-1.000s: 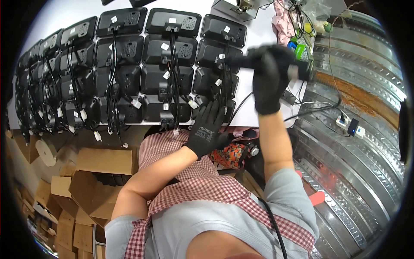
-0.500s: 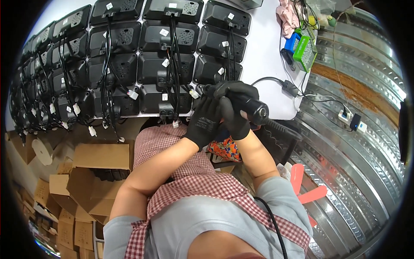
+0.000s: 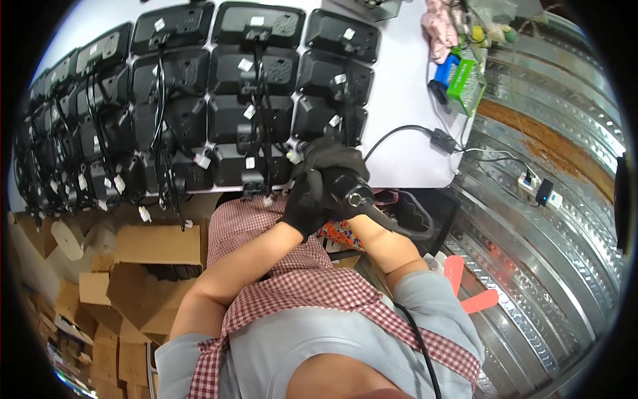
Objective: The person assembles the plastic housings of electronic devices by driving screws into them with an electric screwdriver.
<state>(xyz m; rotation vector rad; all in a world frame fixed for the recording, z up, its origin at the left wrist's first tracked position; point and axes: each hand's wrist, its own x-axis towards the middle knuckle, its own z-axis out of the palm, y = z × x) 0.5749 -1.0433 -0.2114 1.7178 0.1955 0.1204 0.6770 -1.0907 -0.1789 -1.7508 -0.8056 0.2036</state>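
Both my hands wear black gloves and meet at the front edge of the white table (image 3: 405,100). My right hand (image 3: 332,158) is closed over a black cylindrical hand tool (image 3: 355,195), whose thick black cable (image 3: 405,233) loops down to the right. My left hand (image 3: 302,201) wraps the same tool from the left side. The tool's tip is hidden under the gloves. Just beyond the hands lie rows of flat black devices (image 3: 252,113) with black cords and small white tags.
Open cardboard boxes (image 3: 133,256) are stacked at the lower left. A green box (image 3: 465,83), a blue item and pink cloth (image 3: 438,30) sit at the table's far right. A black power adapter (image 3: 442,139) lies near the corrugated metal sheet (image 3: 551,226). Red plastic pieces (image 3: 465,282) lie lower right.
My right hand brought the black tool down from high over the table's right side to the front edge. My left hand closed onto it there.
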